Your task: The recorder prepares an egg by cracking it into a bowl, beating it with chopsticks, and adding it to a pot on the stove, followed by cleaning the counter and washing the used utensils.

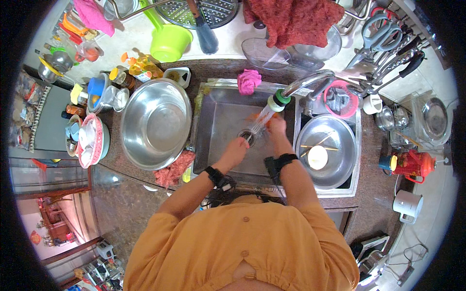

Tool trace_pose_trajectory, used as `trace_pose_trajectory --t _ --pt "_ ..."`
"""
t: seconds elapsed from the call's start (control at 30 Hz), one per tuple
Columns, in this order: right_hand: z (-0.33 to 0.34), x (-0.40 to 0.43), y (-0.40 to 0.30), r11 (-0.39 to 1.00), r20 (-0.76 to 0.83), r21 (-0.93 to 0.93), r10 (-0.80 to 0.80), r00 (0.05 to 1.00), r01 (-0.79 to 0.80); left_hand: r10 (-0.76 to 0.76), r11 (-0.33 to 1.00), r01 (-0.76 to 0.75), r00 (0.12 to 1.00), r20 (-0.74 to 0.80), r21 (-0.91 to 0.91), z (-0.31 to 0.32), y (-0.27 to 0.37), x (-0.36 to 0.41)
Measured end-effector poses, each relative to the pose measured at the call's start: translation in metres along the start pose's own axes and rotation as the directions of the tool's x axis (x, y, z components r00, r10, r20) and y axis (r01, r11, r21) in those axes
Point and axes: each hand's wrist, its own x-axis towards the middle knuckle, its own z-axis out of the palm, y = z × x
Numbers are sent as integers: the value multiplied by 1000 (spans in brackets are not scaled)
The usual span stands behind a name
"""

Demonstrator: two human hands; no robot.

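My left hand (pixel 233 151) is over the metal sink basin (pixel 218 145), its fingers closed on a small thin utensil (pixel 249 138) under the running water. What kind of utensil it is cannot be made out. Close to the basin's right side, my right hand (pixel 277 127) grips a blurred orange item (pixel 268 120), perhaps a cloth; part of it is hidden by the hand and the water. Water streams from the green-and-white spray head of the faucet (pixel 278 100) between my hands, above the drain (pixel 246 137).
A large steel basin (pixel 156 123) stands left of the sink. To the right, a steel bowl (pixel 327 174) holds chopsticks and a white round bowl (pixel 317 158). A pink cloth (pixel 249 82) lies on the back rim. A reddish cloth (pixel 174 169) lies at the counter's front left.
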Motion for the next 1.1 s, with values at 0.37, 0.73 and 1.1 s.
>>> trace_pose_trajectory --t 0.37,0.73,1.1 --pt "16 -96 -69 890 409 226 282 868 -396 -50 991 10 953 300 133 0 -11 33" --pt "-21 -86 -77 987 629 -66 155 762 -146 125 895 -127 992 -34 -428 -20 36 70" --pt "-59 -103 -62 969 614 40 170 771 -245 -26 627 58 998 53 -777 13 28 72"
